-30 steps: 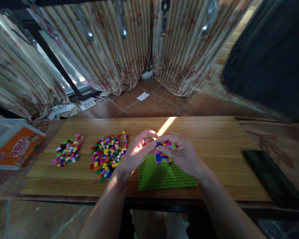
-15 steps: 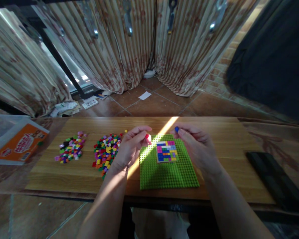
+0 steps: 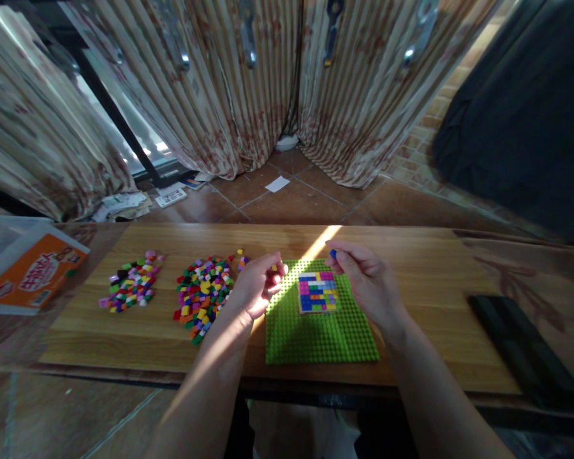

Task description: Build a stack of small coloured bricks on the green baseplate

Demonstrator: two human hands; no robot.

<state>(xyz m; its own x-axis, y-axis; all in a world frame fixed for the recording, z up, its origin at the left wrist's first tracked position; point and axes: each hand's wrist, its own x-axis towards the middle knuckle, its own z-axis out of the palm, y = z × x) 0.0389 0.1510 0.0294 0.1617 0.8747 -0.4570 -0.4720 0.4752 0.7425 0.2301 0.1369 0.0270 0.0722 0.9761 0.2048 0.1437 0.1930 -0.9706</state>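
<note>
My right hand (image 3: 370, 277) pinches a small blue building brick (image 3: 333, 254) between thumb and forefinger, above the far right part of the green studded baseplate (image 3: 316, 341). On that baseplate sits a square block of multicoloured bricks (image 3: 318, 292), with blue, pink, white and yellow among them. My left hand (image 3: 253, 287) is closed at the baseplate's left edge, its fingers curled in. A small yellowish brick (image 3: 274, 268) shows at its fingertips, partly hidden and hard to make out. Left of this hand lies a pile of loose bricks (image 3: 203, 290), partly covered by my forearm.
A smaller brick pile (image 3: 131, 284) lies further left on the wooden table (image 3: 100, 338). Several loose bricks (image 3: 242, 260) lie behind my left hand. A clear box with an orange label (image 3: 38, 271) stands at far left, a dark flat object (image 3: 526, 347) at far right.
My left fingers have curled and turned, and the red brick at their tips no longer shows. My right hand has shifted slightly left and down with the blue brick.
</note>
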